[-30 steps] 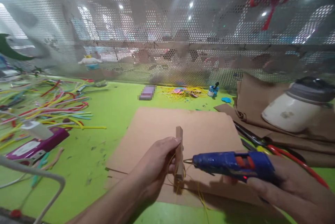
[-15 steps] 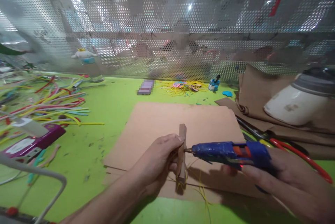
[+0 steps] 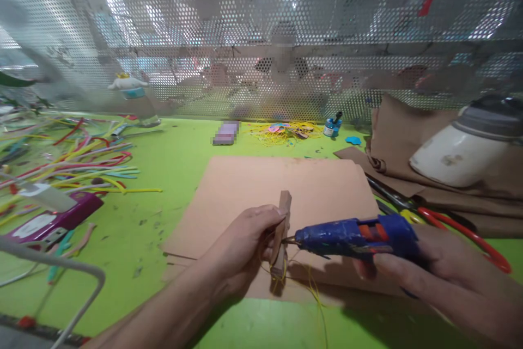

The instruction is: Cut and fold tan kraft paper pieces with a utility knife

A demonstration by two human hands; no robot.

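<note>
Wooden strip (image 3: pixel 283 232) upright over cardboard sheet (image 3: pixel 261 191), pinched in left hand (image 3: pixel 245 248); yellow threads (image 3: pixel 304 289) trail below. Glue gun (image 3: pixel 351 236), right hand (image 3: pixel 433 270) wrapped round handle, has closed in: nozzle now touches strip face, so gluing looks underway. Scissors (image 3: pixel 449 224) just right.

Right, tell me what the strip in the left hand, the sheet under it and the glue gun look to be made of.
The small strip in the left hand: probably wood or stiff card; tan, matte, straight-edged. The sheet beneath: likely cardboard or thick paper; flat, dull brown, with layered edges showing at its near left corner. The glue gun in the right hand: blue moulded plastic, slightly glossy, with a metal-looking nozzle.
</note>
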